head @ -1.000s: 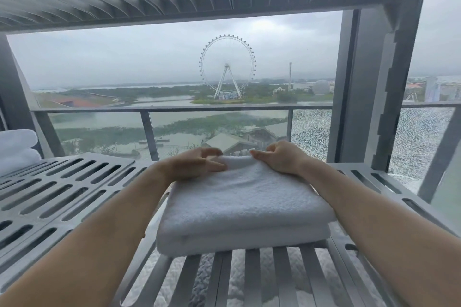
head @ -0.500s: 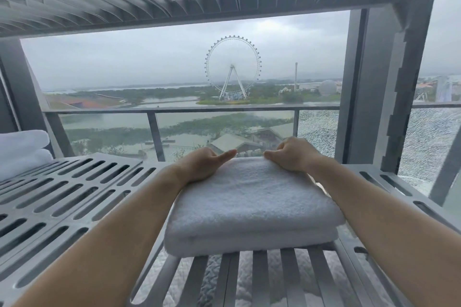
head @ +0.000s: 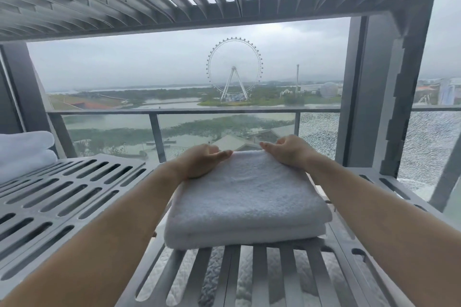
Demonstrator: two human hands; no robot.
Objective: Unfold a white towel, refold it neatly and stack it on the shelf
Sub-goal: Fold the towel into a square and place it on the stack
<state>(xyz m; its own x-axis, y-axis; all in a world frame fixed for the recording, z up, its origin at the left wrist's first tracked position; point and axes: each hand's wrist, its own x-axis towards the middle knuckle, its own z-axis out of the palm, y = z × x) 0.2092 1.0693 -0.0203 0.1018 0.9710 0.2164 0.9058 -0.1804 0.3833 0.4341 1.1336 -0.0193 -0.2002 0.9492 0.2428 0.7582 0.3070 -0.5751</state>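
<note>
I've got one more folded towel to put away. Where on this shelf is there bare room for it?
Widest: the bare slotted shelf between the stacked towels at far left and the folded towel mid-shelf. A narrower strip lies right of that towel. The middle is crowded: the left hand and right hand rest on its far edge.
</note>
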